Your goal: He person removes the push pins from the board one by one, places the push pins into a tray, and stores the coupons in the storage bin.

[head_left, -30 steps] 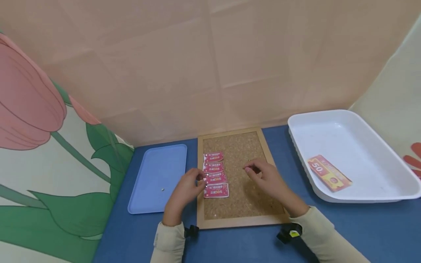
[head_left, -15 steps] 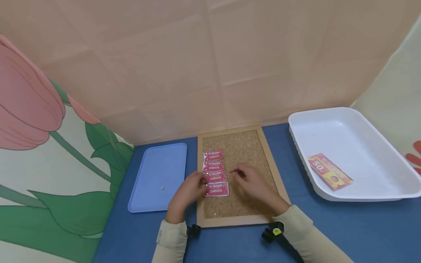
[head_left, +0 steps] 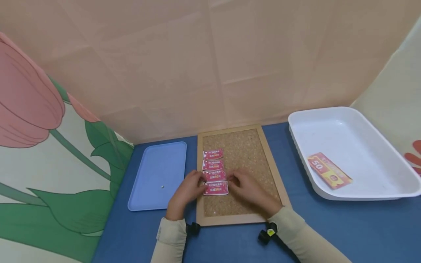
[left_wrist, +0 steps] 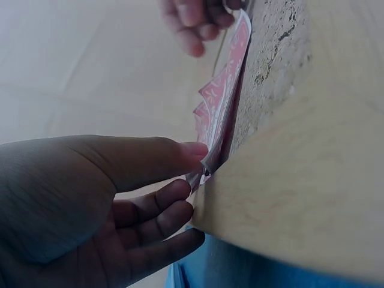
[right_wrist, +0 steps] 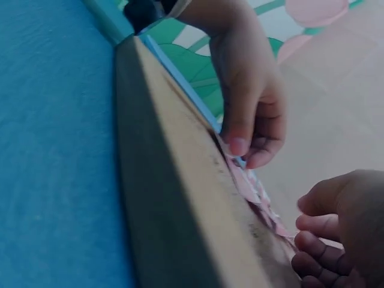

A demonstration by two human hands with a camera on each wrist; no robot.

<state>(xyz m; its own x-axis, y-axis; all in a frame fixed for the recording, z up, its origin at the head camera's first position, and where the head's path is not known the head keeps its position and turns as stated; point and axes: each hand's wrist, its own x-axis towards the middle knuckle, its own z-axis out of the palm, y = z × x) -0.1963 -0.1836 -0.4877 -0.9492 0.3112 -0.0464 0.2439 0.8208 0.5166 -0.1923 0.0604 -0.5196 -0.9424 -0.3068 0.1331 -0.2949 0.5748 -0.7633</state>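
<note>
Several pink coupons lie in a column on the left part of a wood-framed cork board (head_left: 253, 146). The lowest coupon (head_left: 216, 188) has its left edge at my left hand (head_left: 188, 189). In the left wrist view, my left thumb (left_wrist: 174, 157) presses that coupon's near corner (left_wrist: 210, 161), its other fingers curled below; the hand pinches it. My right hand (head_left: 248, 188) is at the right edges of the lower two coupons, fingers bent. Whether it grips an edge or something small is hidden. The right wrist view shows the right fingertips (right_wrist: 303, 240) beside the coupons' end.
Left of the board lies a blue tray (head_left: 158, 164) with one tiny pale piece (head_left: 162, 186) on it. A deep white tray (head_left: 355, 142) stands at the right, holding a pink-and-yellow coupon (head_left: 329, 170). A beige sheet (head_left: 210, 65) covers the wall behind.
My right hand has moved left and slightly down, from over the bare cork to the coupons' right edges. The left hand has stayed at their left edges, shifting only a little.
</note>
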